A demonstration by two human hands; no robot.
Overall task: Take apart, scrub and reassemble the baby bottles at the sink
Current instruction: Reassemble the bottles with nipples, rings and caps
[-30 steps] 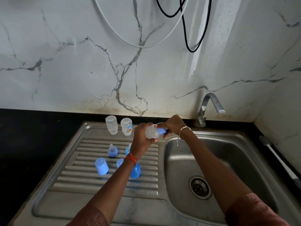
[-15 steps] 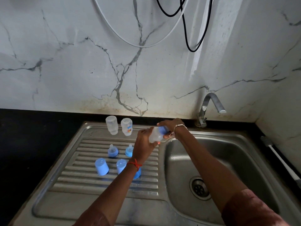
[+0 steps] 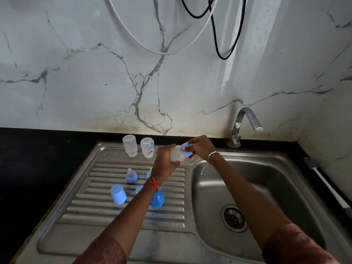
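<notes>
My left hand [image 3: 165, 161] grips a clear baby bottle [image 3: 177, 154] lying on its side above the drainboard's right edge. My right hand [image 3: 200, 147] is closed on the blue collar [image 3: 187, 149] at the bottle's neck. Two more clear bottles [image 3: 130, 145] [image 3: 147, 148] stand mouth down at the back of the drainboard [image 3: 85, 199]. A blue nipple collar [image 3: 131, 176] and a blue cap [image 3: 118, 194] stand on the ribs; a second collar [image 3: 148, 174], a second cap [image 3: 138, 189] and a third cap [image 3: 157, 199] are partly hidden by my left forearm.
The steel sink basin [image 3: 266, 187] with its drain [image 3: 233, 218] lies at the right, under a curved tap [image 3: 245, 121]. A bottle brush [image 3: 327, 187] lies on the black counter [image 3: 28, 159] right of the sink. White and black cables [image 3: 215, 35] hang on the marble wall.
Both hands have shifted slightly around the bottle, and the blue collar has turned in my right hand. The parts on the drainboard have not moved.
</notes>
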